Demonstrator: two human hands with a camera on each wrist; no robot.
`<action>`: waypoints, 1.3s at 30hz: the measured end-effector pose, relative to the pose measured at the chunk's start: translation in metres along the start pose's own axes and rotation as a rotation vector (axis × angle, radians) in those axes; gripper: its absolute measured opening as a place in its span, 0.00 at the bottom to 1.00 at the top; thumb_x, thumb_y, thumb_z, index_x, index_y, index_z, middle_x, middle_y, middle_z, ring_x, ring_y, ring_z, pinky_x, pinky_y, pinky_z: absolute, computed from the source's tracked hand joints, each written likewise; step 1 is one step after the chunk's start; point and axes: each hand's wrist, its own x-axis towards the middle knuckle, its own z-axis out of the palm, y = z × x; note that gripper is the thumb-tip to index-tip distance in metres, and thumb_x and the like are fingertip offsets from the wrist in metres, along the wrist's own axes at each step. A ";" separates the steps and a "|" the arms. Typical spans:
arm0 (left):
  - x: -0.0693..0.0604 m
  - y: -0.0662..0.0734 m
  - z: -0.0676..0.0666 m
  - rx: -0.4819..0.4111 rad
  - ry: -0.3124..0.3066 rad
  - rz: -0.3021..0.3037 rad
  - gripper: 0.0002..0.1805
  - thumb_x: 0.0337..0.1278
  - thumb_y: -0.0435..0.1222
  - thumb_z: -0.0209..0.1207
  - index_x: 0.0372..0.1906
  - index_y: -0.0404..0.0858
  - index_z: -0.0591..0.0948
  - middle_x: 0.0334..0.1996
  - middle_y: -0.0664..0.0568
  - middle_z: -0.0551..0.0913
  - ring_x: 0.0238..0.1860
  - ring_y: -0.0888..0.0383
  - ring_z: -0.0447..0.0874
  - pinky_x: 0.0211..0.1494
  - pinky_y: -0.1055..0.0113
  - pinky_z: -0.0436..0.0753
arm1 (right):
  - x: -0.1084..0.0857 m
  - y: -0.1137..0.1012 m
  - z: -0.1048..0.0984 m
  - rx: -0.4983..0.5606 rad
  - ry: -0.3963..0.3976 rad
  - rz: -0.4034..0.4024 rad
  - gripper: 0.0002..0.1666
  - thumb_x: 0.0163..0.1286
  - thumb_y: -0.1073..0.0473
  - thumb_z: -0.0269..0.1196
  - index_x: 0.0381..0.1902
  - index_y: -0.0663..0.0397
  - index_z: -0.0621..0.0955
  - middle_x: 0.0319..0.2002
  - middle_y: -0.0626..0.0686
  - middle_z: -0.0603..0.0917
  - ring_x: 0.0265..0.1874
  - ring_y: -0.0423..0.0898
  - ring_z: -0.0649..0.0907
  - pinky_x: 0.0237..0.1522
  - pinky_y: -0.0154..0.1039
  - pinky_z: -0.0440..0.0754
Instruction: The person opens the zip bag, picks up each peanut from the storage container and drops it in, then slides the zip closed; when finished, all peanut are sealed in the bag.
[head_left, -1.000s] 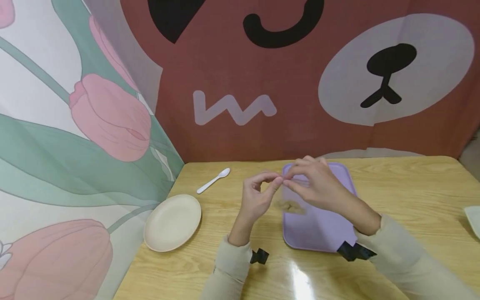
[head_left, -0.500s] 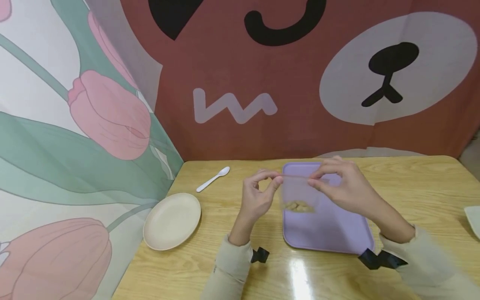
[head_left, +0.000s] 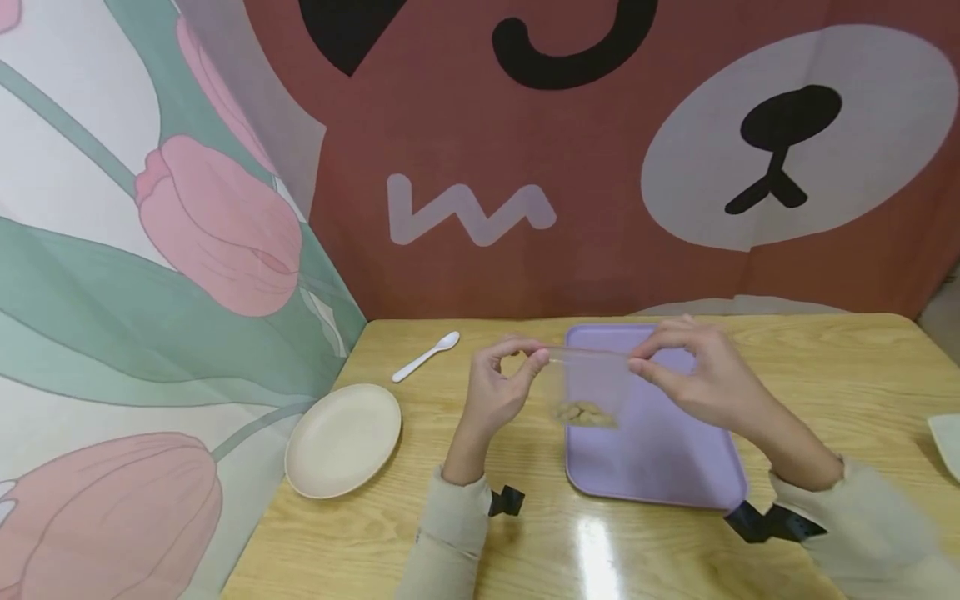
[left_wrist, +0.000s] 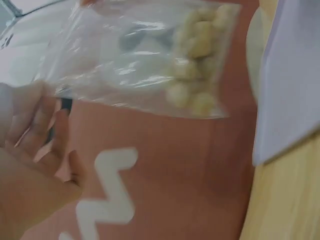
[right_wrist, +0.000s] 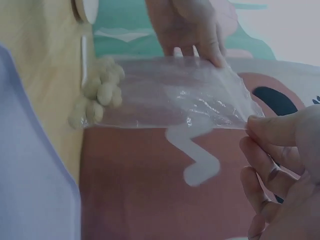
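Observation:
A clear plastic zip bag [head_left: 588,377] hangs upright above the purple tray, its top edge stretched between both hands. Lumpy tan pieces that look like peanuts in their shells [right_wrist: 102,90] lie at its bottom. My left hand [head_left: 501,387] pinches one top corner between thumb and fingertips. The opposite corner is pinched by my right hand [head_left: 701,367]. In the left wrist view the bag [left_wrist: 125,60] crosses the upper part, beside the left hand [left_wrist: 37,155]. Whether its mouth is sealed, I cannot tell.
The purple tray [head_left: 660,462] lies on the wooden table [head_left: 465,433] below the bag. A cream plate [head_left: 345,442] and a white spoon [head_left: 426,357] lie to the left. A pale dish [head_left: 948,442] shows at the right edge. Printed cloths hang behind and left.
My right hand has moved right along the bag's top edge, away from the left hand, so the edge is now spread wide. The left hand and bag have shifted slightly left.

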 end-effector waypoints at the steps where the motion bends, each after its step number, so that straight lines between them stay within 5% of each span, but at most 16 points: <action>1: 0.001 0.000 -0.007 0.016 -0.023 -0.015 0.03 0.59 0.27 0.65 0.34 0.30 0.87 0.30 0.44 0.86 0.38 0.55 0.81 0.51 0.61 0.72 | 0.001 0.000 0.005 0.003 -0.002 -0.001 0.11 0.57 0.68 0.73 0.28 0.44 0.87 0.29 0.38 0.85 0.41 0.44 0.78 0.47 0.45 0.72; 8: -0.001 -0.003 -0.065 0.141 -0.267 -0.189 0.04 0.61 0.31 0.65 0.32 0.36 0.88 0.32 0.52 0.87 0.38 0.57 0.83 0.47 0.59 0.70 | 0.005 0.001 0.055 0.062 -0.017 -0.047 0.11 0.56 0.69 0.73 0.26 0.45 0.87 0.27 0.35 0.82 0.36 0.43 0.79 0.43 0.46 0.71; 13: -0.009 -0.009 -0.086 0.219 -0.379 -0.284 0.05 0.63 0.31 0.64 0.33 0.34 0.88 0.29 0.52 0.86 0.32 0.54 0.81 0.36 0.61 0.75 | 0.003 0.005 0.084 0.156 -0.114 0.068 0.05 0.61 0.65 0.71 0.28 0.49 0.88 0.29 0.38 0.83 0.38 0.46 0.80 0.49 0.51 0.70; 16: -0.011 -0.024 -0.083 0.285 -0.374 -0.331 0.06 0.64 0.31 0.63 0.34 0.34 0.88 0.28 0.52 0.85 0.29 0.54 0.80 0.34 0.62 0.78 | 0.005 0.017 0.096 0.162 -0.161 0.179 0.03 0.64 0.63 0.70 0.30 0.54 0.88 0.30 0.43 0.85 0.38 0.49 0.81 0.49 0.53 0.74; 20: -0.007 -0.052 -0.067 0.387 -0.292 -0.419 0.06 0.64 0.32 0.64 0.34 0.35 0.88 0.29 0.51 0.85 0.27 0.57 0.78 0.31 0.65 0.77 | 0.015 0.046 0.110 0.103 -0.176 0.278 0.05 0.64 0.63 0.68 0.31 0.61 0.88 0.29 0.50 0.86 0.35 0.51 0.83 0.40 0.49 0.79; 25: 0.001 -0.081 -0.046 0.493 -0.231 -0.515 0.06 0.63 0.33 0.64 0.33 0.34 0.88 0.30 0.48 0.86 0.30 0.55 0.79 0.32 0.66 0.78 | 0.030 0.077 0.123 -0.130 -0.219 0.363 0.05 0.62 0.60 0.68 0.28 0.53 0.89 0.29 0.49 0.87 0.35 0.54 0.82 0.45 0.54 0.69; 31: 0.003 -0.098 -0.033 0.605 -0.285 -0.598 0.07 0.61 0.33 0.66 0.30 0.34 0.88 0.27 0.49 0.85 0.29 0.56 0.80 0.35 0.64 0.80 | 0.034 0.087 0.136 -0.370 -0.355 0.312 0.08 0.57 0.60 0.67 0.21 0.46 0.87 0.33 0.51 0.84 0.36 0.56 0.73 0.43 0.57 0.62; 39: -0.002 -0.105 -0.031 0.734 -0.318 -0.727 0.07 0.51 0.35 0.71 0.25 0.37 0.85 0.26 0.51 0.85 0.31 0.54 0.80 0.40 0.61 0.80 | 0.030 0.084 0.150 -0.499 -0.363 0.263 0.15 0.54 0.64 0.65 0.12 0.45 0.77 0.27 0.51 0.75 0.34 0.55 0.68 0.41 0.55 0.59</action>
